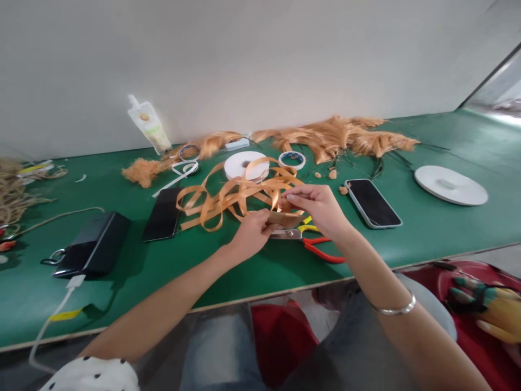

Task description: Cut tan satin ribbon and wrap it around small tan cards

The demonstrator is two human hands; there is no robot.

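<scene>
My left hand is closed on one end of a small flat brown piece, like card. Just above it, the fingers of my right hand pinch a bit of orange ribbon, though the fingertips partly cover it. Loose loops of this ribbon lie heaped behind and left of both hands. Under the hands rest scissors with a red and a yellow handle. Beyond the heap are a white reel and a roll of tape.
Orange fibre bundles line the wall. A phone and a white disc lie to the right. Leftward are a dark phone, a black box-shaped device with a white cable, and a pouch. The green table ends near my lap.
</scene>
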